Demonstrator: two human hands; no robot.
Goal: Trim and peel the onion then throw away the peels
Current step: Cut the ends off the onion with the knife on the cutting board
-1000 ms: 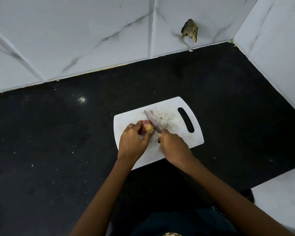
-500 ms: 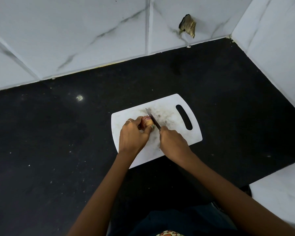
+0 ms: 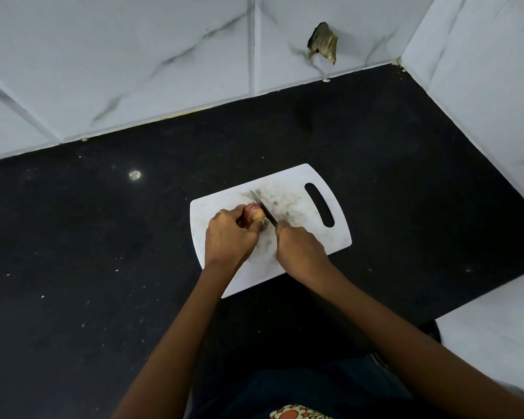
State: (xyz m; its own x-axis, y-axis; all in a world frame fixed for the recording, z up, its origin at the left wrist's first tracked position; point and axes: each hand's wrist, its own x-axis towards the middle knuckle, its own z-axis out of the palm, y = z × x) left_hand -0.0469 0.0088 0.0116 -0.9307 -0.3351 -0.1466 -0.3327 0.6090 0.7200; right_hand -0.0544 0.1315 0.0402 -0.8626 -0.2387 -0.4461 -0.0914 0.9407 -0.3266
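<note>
Nearest, two bare forearms reach out over the black tabletop (image 3: 73, 252) toward a white cutting board (image 3: 312, 237) lying at its middle. On the board's near-left part the left hand (image 3: 229, 237) curls its fingers (image 3: 242, 211) and thumb round a small reddish onion (image 3: 253, 213), holding it down against the board. Just right of it the right hand (image 3: 300, 247) has its fingers wrapped tight round the handle of a knife (image 3: 262, 207), whose blade lies against the onion's right end and points far-left. Beyond, the board's handle slot sits toward its far-right side. Farthest off, a chipped hole (image 3: 322, 42) breaks the white marbled wall tiles (image 3: 133, 55).
</note>
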